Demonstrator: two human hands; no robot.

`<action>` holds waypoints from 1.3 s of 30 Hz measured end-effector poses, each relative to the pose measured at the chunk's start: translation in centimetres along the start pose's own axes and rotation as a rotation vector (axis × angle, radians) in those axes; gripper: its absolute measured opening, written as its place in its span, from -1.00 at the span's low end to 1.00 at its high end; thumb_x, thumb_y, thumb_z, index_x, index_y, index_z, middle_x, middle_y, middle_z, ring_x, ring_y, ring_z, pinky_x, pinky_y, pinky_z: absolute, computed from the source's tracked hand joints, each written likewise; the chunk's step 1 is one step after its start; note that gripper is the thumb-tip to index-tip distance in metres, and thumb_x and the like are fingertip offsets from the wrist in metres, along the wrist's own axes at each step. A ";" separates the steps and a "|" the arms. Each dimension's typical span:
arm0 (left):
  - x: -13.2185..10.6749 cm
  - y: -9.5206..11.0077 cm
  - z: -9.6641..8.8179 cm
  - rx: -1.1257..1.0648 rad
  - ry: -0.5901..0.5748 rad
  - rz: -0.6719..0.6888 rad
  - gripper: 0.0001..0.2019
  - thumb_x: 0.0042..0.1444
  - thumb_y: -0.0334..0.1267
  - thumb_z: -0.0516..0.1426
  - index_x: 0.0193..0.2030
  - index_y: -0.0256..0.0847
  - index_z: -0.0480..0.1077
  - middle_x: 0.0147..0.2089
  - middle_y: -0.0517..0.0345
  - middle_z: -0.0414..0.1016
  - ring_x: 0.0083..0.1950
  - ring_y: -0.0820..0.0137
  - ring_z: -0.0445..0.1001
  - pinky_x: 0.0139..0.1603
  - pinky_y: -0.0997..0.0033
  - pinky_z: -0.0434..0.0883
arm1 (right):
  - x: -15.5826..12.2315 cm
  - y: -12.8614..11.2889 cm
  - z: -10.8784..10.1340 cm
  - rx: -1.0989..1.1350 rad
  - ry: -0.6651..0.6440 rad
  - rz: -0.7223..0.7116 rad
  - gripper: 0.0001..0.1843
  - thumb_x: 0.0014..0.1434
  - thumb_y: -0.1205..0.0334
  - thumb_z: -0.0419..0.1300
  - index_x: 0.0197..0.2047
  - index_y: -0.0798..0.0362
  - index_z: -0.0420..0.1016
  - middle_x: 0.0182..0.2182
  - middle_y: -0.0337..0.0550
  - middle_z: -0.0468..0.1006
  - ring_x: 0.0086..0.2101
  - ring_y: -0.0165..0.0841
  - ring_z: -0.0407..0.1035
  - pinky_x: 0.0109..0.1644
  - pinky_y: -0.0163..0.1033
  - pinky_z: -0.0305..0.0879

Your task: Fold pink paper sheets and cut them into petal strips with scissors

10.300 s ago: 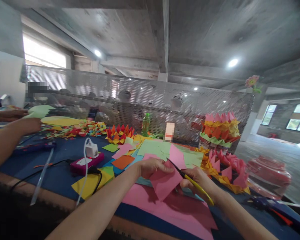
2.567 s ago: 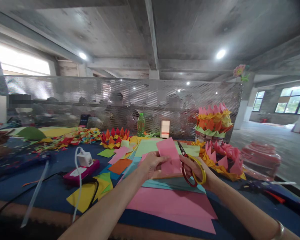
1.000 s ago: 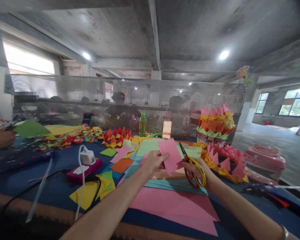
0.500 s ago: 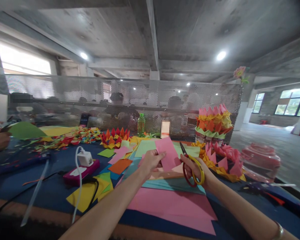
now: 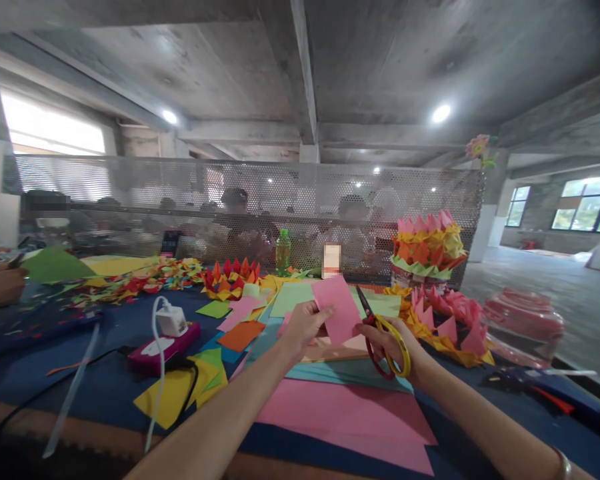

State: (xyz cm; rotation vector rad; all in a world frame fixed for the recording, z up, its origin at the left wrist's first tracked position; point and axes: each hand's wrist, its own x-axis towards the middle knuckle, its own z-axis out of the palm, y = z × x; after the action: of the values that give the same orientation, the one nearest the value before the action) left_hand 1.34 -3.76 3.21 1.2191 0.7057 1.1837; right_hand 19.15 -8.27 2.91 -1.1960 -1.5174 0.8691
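Observation:
In the middle of the view my left hand (image 5: 306,327) pinches a pink sheet of paper (image 5: 337,308) by its left edge, holding it up over the stack. My right hand (image 5: 391,341) has its fingers around a pair of scissors (image 5: 399,347) with one red and one yellow handle loop. The dark blades point up and away, just right of the pink sheet. My right fingertips are close to the sheet's lower right corner; I cannot tell whether they touch it. Beneath lie pale green, peach, blue and larger pink sheets (image 5: 347,410).
Left are a purple power strip (image 5: 155,350) with a white charger, yellow paper (image 5: 165,397), scraps (image 5: 140,277) and another person's hand (image 5: 0,283). Behind stands a green bottle (image 5: 283,253). Right are folded-paper petal rings (image 5: 450,327), a clear jar (image 5: 523,327) and a blue glue gun (image 5: 545,387).
The pink sheet has turned slightly, and my right fingers have come nearer its lower right corner. The scissors have shifted a little with the hand. The other person's hand at left has moved slightly.

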 end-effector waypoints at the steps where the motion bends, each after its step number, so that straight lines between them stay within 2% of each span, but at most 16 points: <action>1: 0.0 0.1 0.0 0.001 0.003 -0.004 -0.50 -0.28 0.00 0.37 -0.27 -0.38 0.53 -0.27 -0.12 0.59 -0.30 0.20 0.56 -0.24 0.24 0.50 | 0.0 0.0 0.0 -0.008 0.003 0.003 -0.60 0.03 0.05 0.22 -0.69 0.02 0.21 -0.84 -0.38 0.20 -0.74 -0.48 0.17 -0.58 -0.35 0.14; 9: -0.1 0.2 -0.1 -0.001 0.003 0.006 -0.51 -0.30 -0.02 0.38 -0.28 -0.38 0.53 -0.29 -0.11 0.59 -0.32 0.22 0.55 -0.26 0.26 0.50 | 0.2 0.5 0.0 0.024 -0.023 -0.007 -0.74 0.03 0.10 0.22 -0.56 0.04 0.33 -0.84 -0.42 0.19 -0.74 -0.49 0.13 -0.60 -0.37 0.11; 21: 0.1 0.0 -0.2 -0.009 0.010 0.000 -0.48 -0.31 -0.02 0.39 -0.26 -0.39 0.53 -0.28 -0.11 0.58 -0.32 0.24 0.55 -0.25 0.27 0.50 | 0.2 0.4 0.1 0.013 -0.008 0.008 -0.70 0.01 0.05 0.23 -0.58 0.04 0.32 -0.84 -0.41 0.19 -0.75 -0.49 0.13 -0.60 -0.36 0.12; 30: 0.5 -0.4 -0.4 0.031 0.005 0.022 -0.49 -0.29 0.01 0.37 -0.26 -0.38 0.52 -0.28 -0.12 0.58 -0.36 0.22 0.55 -0.31 0.25 0.50 | 0.6 1.5 -0.3 0.034 -0.029 -0.026 -0.72 -0.02 0.02 0.26 -0.48 0.07 0.40 -0.84 -0.42 0.22 -0.76 -0.50 0.13 -0.63 -0.38 0.05; 39: -0.1 0.0 -0.2 0.025 0.007 0.012 -0.51 -0.28 -0.01 0.37 -0.28 -0.37 0.52 -0.32 -0.09 0.58 -0.33 0.22 0.56 -0.27 0.26 0.50 | 0.8 2.0 -0.3 0.039 -0.003 -0.024 -0.76 -0.03 0.05 0.28 -0.43 0.06 0.42 -0.84 -0.44 0.20 -0.76 -0.49 0.12 -0.63 -0.37 0.05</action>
State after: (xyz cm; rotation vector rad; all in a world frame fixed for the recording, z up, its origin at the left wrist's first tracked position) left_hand 1.17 -3.77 3.18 1.2422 0.7212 1.1928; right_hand 19.91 -6.99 1.33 -1.1464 -1.5076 0.8820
